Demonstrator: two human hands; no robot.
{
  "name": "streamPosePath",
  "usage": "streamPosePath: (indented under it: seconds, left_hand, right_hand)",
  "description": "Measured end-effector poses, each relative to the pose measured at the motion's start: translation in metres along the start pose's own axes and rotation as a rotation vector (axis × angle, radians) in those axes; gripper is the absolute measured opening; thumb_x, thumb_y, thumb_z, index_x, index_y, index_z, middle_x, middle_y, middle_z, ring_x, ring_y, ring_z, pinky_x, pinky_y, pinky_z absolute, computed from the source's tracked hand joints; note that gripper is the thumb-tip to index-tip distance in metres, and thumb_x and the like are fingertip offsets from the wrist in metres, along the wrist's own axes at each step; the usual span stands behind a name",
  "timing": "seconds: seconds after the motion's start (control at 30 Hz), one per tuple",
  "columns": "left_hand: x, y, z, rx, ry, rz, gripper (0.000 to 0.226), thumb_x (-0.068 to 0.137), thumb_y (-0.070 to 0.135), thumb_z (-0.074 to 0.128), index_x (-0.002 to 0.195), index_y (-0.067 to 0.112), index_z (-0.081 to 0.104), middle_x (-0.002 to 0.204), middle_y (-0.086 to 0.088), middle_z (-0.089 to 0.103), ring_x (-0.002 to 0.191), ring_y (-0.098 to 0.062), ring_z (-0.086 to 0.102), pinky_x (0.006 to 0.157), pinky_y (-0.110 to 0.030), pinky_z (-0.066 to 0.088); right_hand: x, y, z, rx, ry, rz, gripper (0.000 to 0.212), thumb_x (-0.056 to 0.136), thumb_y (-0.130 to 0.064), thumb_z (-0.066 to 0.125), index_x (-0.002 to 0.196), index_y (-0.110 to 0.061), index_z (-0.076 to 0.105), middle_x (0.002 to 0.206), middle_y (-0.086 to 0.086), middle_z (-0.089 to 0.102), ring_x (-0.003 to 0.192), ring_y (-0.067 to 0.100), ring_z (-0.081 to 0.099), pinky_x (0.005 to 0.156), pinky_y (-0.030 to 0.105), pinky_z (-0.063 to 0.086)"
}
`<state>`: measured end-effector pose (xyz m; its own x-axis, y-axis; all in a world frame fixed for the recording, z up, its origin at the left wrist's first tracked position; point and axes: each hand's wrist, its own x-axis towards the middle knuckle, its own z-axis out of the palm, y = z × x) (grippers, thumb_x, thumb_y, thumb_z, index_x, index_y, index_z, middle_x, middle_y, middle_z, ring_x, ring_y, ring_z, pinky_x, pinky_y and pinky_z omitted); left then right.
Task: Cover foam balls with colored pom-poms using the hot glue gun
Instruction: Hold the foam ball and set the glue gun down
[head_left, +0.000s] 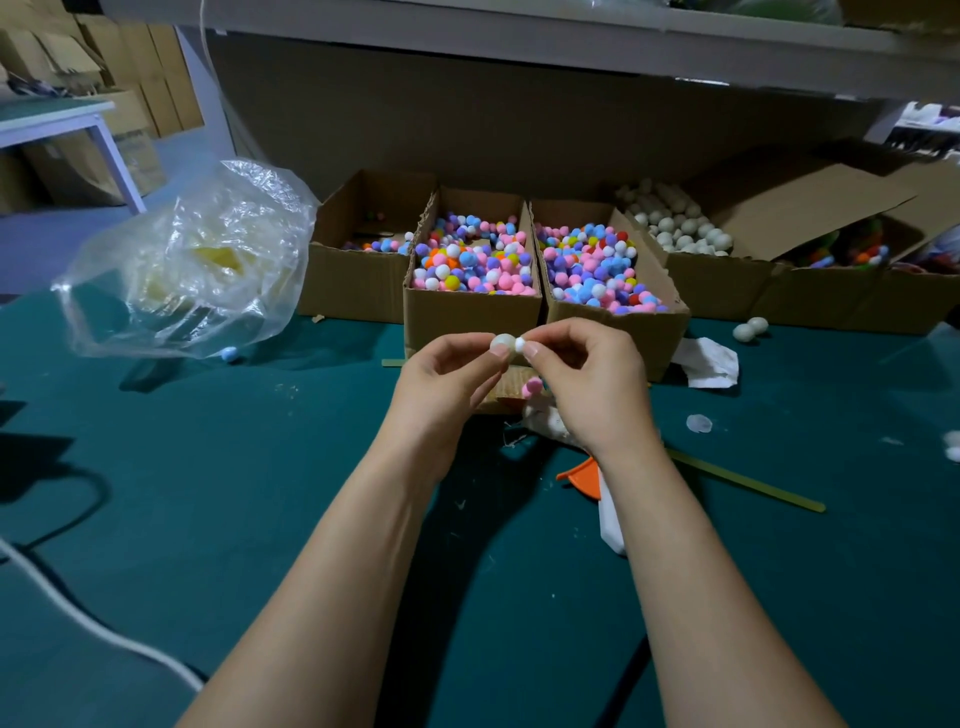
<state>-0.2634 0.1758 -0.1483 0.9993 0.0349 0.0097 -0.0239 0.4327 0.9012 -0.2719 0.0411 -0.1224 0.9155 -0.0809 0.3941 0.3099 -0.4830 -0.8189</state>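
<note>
My left hand (447, 371) pinches a small white foam ball (502, 343) above the green table. My right hand (587, 371) pinches a tiny white pom-pom (521, 343) and holds it against the ball's right side. Just behind the hands stand two cardboard boxes full of colored pom-poms (475, 265) (597, 270). The hot glue gun (597, 488), white with an orange trigger, lies on the table under my right forearm, partly hidden. A pink pom-pom (533, 385) sits on a cardboard scrap below my hands.
A box of bare foam balls (680, 228) stands at the back right, with a nearly empty box (363, 244) at the left. A crumpled clear plastic bag (192, 260) sits left. A thin stick (748, 483), white paper (711, 364) and a cable (88, 618) lie on the table.
</note>
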Motion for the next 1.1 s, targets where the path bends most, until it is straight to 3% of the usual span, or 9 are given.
streamPosePath:
  seconds: [0.1,0.2,0.33,0.47,0.57,0.7,0.83,0.97,1.1]
  left_hand:
    - [-0.001,0.001,0.000,0.007,-0.027,0.019,0.019,0.072,0.017,0.077,0.090,0.012,0.072,0.091,-0.004,0.076,0.095,-0.014,0.071,0.080,-0.019,0.054]
    - [-0.002,0.003,0.000,0.066,-0.041,0.038,0.027,0.064,0.026,0.078,0.089,0.016,0.073,0.094,-0.004,0.075,0.100,-0.018,0.070,0.087,-0.025,0.053]
    - [-0.003,0.004,0.003,0.064,-0.035,0.009,0.017,0.077,0.018,0.075,0.092,0.011,0.071,0.092,-0.004,0.075,0.097,-0.015,0.071,0.082,-0.021,0.055]
    - [-0.003,0.009,0.005,-0.094,0.087,-0.045,0.009,0.091,0.008,0.064,0.099,0.005,0.066,0.101,-0.010,0.073,0.091,-0.012,0.072,0.078,-0.018,0.056]
    - [-0.002,0.014,0.002,-0.203,0.140,-0.062,0.012,0.093,0.006,0.061,0.105,0.003,0.064,0.104,-0.011,0.071,0.091,-0.013,0.071,0.080,-0.019,0.057]
    - [-0.002,0.016,0.002,-0.272,0.183,-0.104,0.018,0.095,0.004,0.058,0.112,-0.001,0.063,0.100,-0.009,0.071,0.089,-0.013,0.070,0.070,-0.016,0.056]
    - [0.001,0.020,-0.006,-0.426,0.323,-0.170,0.005,0.094,0.011,0.061,0.097,0.008,0.065,0.098,-0.006,0.069,0.087,-0.012,0.066,0.068,-0.022,0.055]
    - [0.003,0.026,-0.016,-0.514,0.476,-0.061,0.009,0.097,0.016,0.059,0.090,0.018,0.064,0.096,0.000,0.065,0.086,-0.008,0.062,0.075,-0.022,0.050]
    - [0.004,0.029,-0.026,-0.477,0.524,0.063,0.008,0.098,0.019,0.057,0.104,0.019,0.062,0.099,0.006,0.064,0.092,-0.006,0.061,0.077,-0.020,0.049]
  right_hand:
    - [0.001,0.000,-0.002,0.027,-0.009,0.009,0.009,0.090,-0.016,0.066,0.088,-0.024,0.069,0.089,-0.007,0.068,0.088,0.008,0.063,0.077,0.021,0.051]
    - [0.002,0.000,-0.003,0.026,-0.012,0.010,0.008,0.090,-0.016,0.066,0.089,-0.023,0.069,0.088,-0.006,0.068,0.083,0.007,0.064,0.069,0.015,0.051]
    - [0.004,0.001,-0.006,0.094,-0.024,0.027,0.011,0.091,-0.015,0.064,0.090,-0.024,0.070,0.090,-0.008,0.068,0.087,0.004,0.062,0.059,0.005,0.046]
    - [0.008,0.007,-0.017,0.043,0.069,0.043,0.016,0.094,-0.015,0.059,0.102,-0.021,0.072,0.095,-0.012,0.066,0.092,0.003,0.060,0.077,0.016,0.049]
    - [0.010,0.016,-0.022,-0.089,0.056,0.079,0.016,0.093,-0.017,0.061,0.104,-0.018,0.072,0.098,-0.007,0.067,0.088,0.003,0.057,0.072,0.015,0.044]
    - [0.009,0.017,-0.013,-0.207,-0.050,0.138,0.013,0.092,-0.018,0.062,0.099,-0.018,0.072,0.098,-0.003,0.068,0.091,0.011,0.059,0.076,0.023,0.044]
    - [0.013,0.016,-0.021,-0.255,0.009,0.165,0.015,0.094,-0.016,0.059,0.101,-0.015,0.072,0.101,-0.001,0.068,0.093,0.012,0.058,0.071,0.021,0.042]
    - [0.016,0.014,-0.021,-0.322,-0.068,0.209,0.013,0.094,-0.019,0.060,0.100,-0.017,0.071,0.097,-0.004,0.064,0.090,0.012,0.055,0.064,0.020,0.040]
    - [0.025,0.002,-0.015,-0.394,-0.188,0.228,0.011,0.092,-0.027,0.063,0.095,-0.019,0.070,0.091,-0.005,0.064,0.081,0.009,0.054,0.070,0.028,0.043]
